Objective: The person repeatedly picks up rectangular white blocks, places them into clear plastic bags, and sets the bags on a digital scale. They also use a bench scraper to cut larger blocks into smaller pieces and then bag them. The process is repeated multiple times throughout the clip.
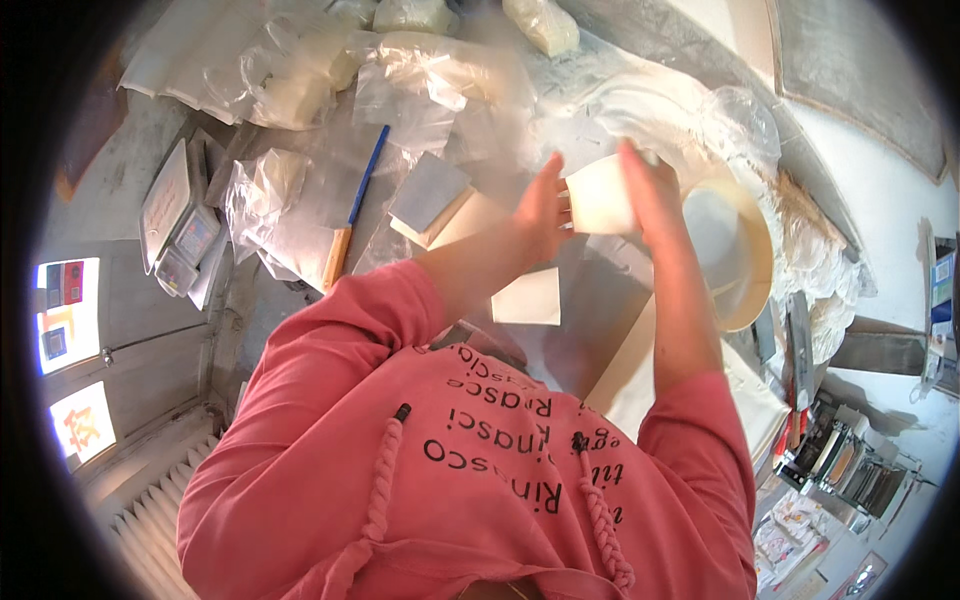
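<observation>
My right hand (654, 184) grips the right side of a stack of pale, thin square dough sheets (600, 196), raised over the work table. My left hand (546, 206) is at the stack's left edge, fingers spread and thumb up; its fingertips reach behind or against that edge. Below my left forearm lies a pale square sheet (526, 297) on the table. Left of my hands, a grey flat square (433, 189) rests on more pale squares. Right of my right hand stands a round sieve with a wide rim (757, 277).
A knife with a blue-edged blade (367, 176) and wooden handle (337, 255) lies at left, near a digital scale (191, 240). Plastic-wrapped dough (540, 26) and flour (637, 105) lie at the back. A pale board or sheet (630, 367) and red-handled tools (795, 427) are at right.
</observation>
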`<state>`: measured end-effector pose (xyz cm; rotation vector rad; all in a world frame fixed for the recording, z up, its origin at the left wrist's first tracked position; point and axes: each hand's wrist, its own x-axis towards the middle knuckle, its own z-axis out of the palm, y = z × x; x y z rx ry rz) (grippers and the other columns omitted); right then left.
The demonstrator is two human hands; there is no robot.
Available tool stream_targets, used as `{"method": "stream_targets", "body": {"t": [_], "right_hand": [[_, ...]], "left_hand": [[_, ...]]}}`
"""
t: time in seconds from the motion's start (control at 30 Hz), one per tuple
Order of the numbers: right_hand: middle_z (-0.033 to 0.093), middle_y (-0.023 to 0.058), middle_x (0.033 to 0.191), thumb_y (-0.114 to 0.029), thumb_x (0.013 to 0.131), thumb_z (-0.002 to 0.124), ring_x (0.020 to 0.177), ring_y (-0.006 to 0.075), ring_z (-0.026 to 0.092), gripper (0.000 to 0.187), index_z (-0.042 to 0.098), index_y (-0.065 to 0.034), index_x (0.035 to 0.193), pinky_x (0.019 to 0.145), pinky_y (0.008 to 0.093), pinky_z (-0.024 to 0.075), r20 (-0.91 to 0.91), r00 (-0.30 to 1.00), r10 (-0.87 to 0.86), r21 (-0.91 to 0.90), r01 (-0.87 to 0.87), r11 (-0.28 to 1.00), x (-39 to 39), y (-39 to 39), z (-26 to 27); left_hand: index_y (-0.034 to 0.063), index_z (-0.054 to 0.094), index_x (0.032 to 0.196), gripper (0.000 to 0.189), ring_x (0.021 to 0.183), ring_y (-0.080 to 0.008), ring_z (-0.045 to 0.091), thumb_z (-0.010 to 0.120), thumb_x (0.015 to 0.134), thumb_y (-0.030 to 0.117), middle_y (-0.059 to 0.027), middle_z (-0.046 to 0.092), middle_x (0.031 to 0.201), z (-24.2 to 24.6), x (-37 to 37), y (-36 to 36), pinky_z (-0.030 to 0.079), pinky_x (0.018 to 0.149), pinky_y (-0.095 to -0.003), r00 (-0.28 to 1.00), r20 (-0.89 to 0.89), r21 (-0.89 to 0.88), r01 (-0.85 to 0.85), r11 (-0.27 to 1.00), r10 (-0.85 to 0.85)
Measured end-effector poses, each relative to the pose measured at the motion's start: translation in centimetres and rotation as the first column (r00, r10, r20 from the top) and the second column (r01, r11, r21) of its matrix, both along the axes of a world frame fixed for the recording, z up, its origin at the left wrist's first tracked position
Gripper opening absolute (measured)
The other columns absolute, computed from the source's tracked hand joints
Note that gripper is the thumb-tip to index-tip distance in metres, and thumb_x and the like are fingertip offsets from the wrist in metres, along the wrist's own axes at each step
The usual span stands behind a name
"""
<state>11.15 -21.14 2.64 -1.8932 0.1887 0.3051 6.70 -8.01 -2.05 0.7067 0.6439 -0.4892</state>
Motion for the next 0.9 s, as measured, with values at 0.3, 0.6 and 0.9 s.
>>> {"method": "stream_targets", "body": {"t": [0.3, 0.6, 0.9], "right_hand": [[0.061, 0.0222, 0.104, -0.055, 0.080, 0.053, 0.094, 0.0347, 0.060, 0.063, 0.058, 0.0010, 0.108, 0.084, 0.0418, 0.0453, -0.391, 0.919, -0.060, 0.548, 0.284, 0.787, 0.7, 1.8, -2.5], [0.058, 0.0085, 0.086, -0.046, 0.085, 0.055, 0.076, 0.0165, 0.054, 0.047, 0.059, -0.0005, 0.093, 0.070, 0.0320, 0.0453, -0.211, 0.977, -0.034, 0.279, 0.093, 0.956, 1.9, -0.5, -0.5], [0.064, 0.0187, 0.077, -0.049, 0.081, 0.056, 0.073, 0.0332, 0.062, 0.049, 0.059, -0.0008, 0.090, 0.066, 0.0389, 0.0478, 0.180, 0.747, 0.640, -0.661, -0.390, 0.641, 0.1, 1.5, 8.5]], "left_hand": [[0.0073, 0.042, 0.131, 0.077, 0.110, -0.0272, 0.052, 0.032, 0.084, 0.067, -0.0116, 0.052, 0.125, -0.5, 1.9, -1.2, 0.038, 0.097, -0.0378, 0.969, 0.078, -0.310, -0.199, 0.930, 0.233], [-0.0011, 0.045, 0.125, 0.063, 0.111, -0.0263, 0.051, 0.035, 0.091, 0.051, -0.0155, 0.054, 0.120, -2.1, 4.1, 1.4, 0.039, 0.094, -0.0381, 0.989, 0.007, -0.350, 0.141, 0.926, -0.148], [0.0035, 0.048, 0.122, 0.076, 0.112, -0.0257, 0.050, 0.029, 0.087, 0.068, -0.0147, 0.053, 0.122, 2.9, 5.7, 4.2, 0.039, 0.094, -0.0395, 0.740, 0.424, -0.145, 0.625, 0.767, -0.522]]}}
